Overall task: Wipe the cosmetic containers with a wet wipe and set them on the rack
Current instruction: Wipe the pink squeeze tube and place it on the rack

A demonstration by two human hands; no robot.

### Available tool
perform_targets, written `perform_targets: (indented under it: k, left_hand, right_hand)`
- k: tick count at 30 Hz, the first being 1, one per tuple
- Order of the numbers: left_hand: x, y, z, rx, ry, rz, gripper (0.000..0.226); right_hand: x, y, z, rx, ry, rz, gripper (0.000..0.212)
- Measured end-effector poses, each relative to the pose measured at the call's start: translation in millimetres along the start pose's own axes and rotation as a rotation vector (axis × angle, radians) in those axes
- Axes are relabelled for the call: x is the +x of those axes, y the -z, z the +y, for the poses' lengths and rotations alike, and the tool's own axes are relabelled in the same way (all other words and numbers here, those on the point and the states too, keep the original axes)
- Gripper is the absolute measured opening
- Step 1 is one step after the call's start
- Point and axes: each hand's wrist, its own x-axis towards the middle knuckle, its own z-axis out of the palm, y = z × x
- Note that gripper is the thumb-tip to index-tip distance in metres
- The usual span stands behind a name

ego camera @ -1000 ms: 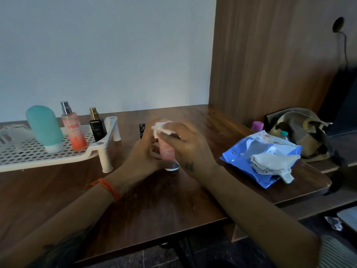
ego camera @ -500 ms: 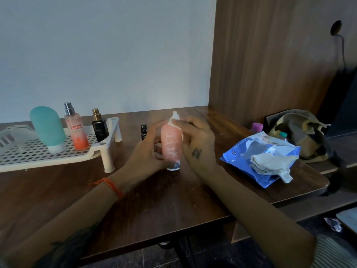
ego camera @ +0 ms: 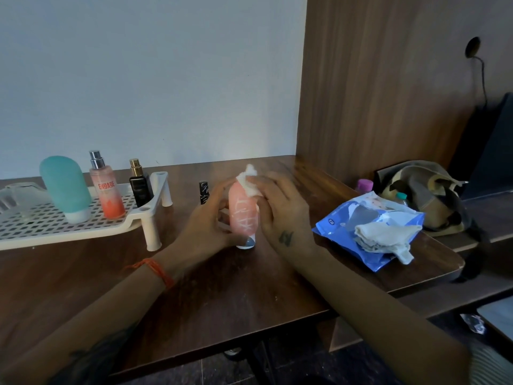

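Observation:
A pink tube [ego camera: 243,215] stands cap-down on the brown table [ego camera: 222,287] at the middle. My left hand [ego camera: 206,220] grips its left side. My right hand [ego camera: 280,211] pinches a white wet wipe [ego camera: 249,180] against the tube's upper end. On the white perforated rack [ego camera: 41,220] at the left stand a teal bottle [ego camera: 65,187], a pink-orange spray bottle [ego camera: 107,187] and a small black bottle with a gold cap [ego camera: 138,183]. A small black container [ego camera: 203,191] stands on the table behind my left hand.
A blue wet-wipe pack [ego camera: 347,226] with crumpled used wipes [ego camera: 384,236] lies at the table's right edge. Beyond it are a pouch [ego camera: 422,195] and a purple cap [ego camera: 364,185] on a lower ledge. A wooden panel rises at the right.
The tube has come upright from behind my hands, and my right hand has carried the wipe from the tube's body up to its top end.

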Motion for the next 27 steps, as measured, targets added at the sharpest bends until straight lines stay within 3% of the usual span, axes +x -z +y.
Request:
perform_targets:
  k: [3,8,11,13,18,24,27]
  left_hand:
    - [0,-1,-3,-0.026,-0.024,0.009,0.100]
    - [0,-1,-4,-0.002,-0.030,0.008,0.102]
    - [3,0,-2,-0.057,0.004,-0.001,0.094]
    - [4,0,1,-0.097,0.008,0.001,0.103]
    - [0,-1,-3,-0.039,-0.009,0.006,0.102]
    - [0,0,-1,-0.045,-0.022,0.005,0.102]
    - [0,-1,-2,-0.067,-0.008,0.016,0.102]
  right_hand:
    - [-7,-4,1,-0.008,0.129,-0.127,0.036]
    - [-5,0,11,-0.085,-0.057,-0.071,0.031]
    - [-11,-3,1,-0.086,0.225,-0.233,0.031]
    - [-10,-3,-3,-0.048,0.287,-0.304,0.029]
    - [-4,-2,7,-0.002,-0.136,-0.168,0.035]
    - [-10,-3,2,-0.076,0.273,-0.315,0.025]
    - [-8,-1,4,-0.062,0.122,-0.190,0.038]
